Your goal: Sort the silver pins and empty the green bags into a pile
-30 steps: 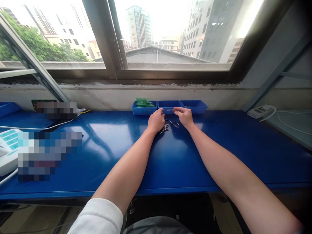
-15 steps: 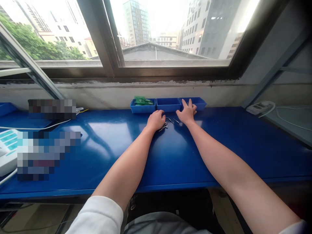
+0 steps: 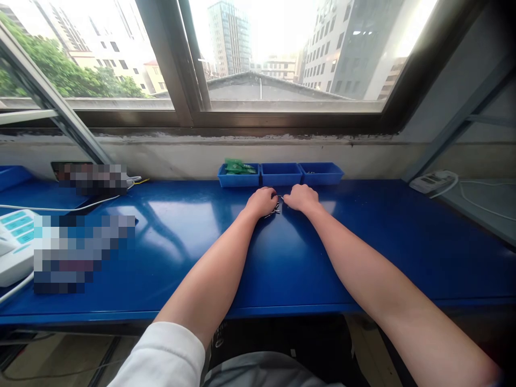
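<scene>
Over a small pile of thin metal pieces [image 3: 277, 210] on the blue table, my left hand [image 3: 261, 202] rests with its fingers curled. What those fingers hold, if anything, is hidden. My right hand [image 3: 303, 198] is closed just to the right, its thumb and forefinger pointing toward the left hand. A short, slim metal piece [image 3: 281, 197] shows at that thumb tip, between the two hands. Behind the hands three blue bins stand in a row: a left bin [image 3: 238, 181] with green packets [image 3: 237, 167], a middle bin [image 3: 281, 177], and a right bin [image 3: 327, 178] with a few tiny parts.
The blue table [image 3: 181, 285] runs along a wall under a window. At the left are a white device with teal keys [image 3: 18, 236], blurred items and a white cable [image 3: 60, 208]. A white power strip [image 3: 433, 181] lies at the far right.
My right hand has come away from the right bin, down and slightly left, and its spread fingers have closed. My left hand has shifted slightly right and down over the pile.
</scene>
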The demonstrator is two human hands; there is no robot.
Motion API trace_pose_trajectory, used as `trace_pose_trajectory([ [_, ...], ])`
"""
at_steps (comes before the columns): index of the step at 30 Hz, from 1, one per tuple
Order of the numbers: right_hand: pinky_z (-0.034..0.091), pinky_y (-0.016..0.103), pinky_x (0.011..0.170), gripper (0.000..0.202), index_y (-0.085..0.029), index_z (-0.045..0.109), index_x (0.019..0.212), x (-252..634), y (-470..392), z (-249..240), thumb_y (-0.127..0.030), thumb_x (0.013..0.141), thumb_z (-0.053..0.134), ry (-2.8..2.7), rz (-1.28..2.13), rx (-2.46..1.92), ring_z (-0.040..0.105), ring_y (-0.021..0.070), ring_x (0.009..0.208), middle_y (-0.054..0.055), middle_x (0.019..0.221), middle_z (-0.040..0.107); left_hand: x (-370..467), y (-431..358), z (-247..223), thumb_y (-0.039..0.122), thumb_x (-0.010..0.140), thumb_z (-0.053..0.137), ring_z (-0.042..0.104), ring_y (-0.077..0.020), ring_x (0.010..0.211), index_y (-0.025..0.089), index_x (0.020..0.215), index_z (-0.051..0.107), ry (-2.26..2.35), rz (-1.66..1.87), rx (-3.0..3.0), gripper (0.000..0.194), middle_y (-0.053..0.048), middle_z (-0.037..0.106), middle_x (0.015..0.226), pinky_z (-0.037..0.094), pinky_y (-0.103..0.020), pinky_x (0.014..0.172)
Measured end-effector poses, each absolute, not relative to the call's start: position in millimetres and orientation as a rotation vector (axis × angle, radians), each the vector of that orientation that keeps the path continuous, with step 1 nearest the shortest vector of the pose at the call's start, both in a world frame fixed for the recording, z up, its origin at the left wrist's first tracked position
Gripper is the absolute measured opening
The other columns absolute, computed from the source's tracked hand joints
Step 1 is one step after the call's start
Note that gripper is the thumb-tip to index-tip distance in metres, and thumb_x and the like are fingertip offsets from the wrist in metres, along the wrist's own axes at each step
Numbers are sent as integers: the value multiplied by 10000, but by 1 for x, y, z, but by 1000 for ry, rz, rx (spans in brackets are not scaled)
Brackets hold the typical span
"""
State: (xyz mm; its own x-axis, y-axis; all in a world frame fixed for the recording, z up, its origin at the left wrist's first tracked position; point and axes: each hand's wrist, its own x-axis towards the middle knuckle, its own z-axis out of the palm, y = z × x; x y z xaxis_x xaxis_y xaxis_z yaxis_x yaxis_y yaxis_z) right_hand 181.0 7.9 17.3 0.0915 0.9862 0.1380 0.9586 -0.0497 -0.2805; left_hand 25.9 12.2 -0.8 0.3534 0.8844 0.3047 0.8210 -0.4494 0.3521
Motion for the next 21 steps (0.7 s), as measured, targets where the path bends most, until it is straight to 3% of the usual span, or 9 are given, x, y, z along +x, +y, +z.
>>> trace_pose_trajectory([
  [9,460,411,745,284,-109,639,986,176,7,13,-318,807,572,-2080,105,-2009,628,359,932,231,983,653,26,12,0,317,849,461,586,-224,1024,200,998,662,1573,689,2465,276,-83,643,1100,454,-301,891],
  [16,435,310,729,245,-160,583,981,177,8,10,-304,915,397,-2087,122,-1730,624,251,907,134,959,669,26,9,2,323,867,452,582,-227,1034,196,1131,590,1584,823,2432,324,-88,630,1131,456,-314,885],
  [21,415,266,754,229,-178,589,896,176,13,4,-286,918,389,-2090,162,-1398,604,191,845,83,898,666,27,9,3,244,867,440,605,-198,939,199,1039,626,1459,952,2517,258,-65,657,1034,470,-287,818],
])
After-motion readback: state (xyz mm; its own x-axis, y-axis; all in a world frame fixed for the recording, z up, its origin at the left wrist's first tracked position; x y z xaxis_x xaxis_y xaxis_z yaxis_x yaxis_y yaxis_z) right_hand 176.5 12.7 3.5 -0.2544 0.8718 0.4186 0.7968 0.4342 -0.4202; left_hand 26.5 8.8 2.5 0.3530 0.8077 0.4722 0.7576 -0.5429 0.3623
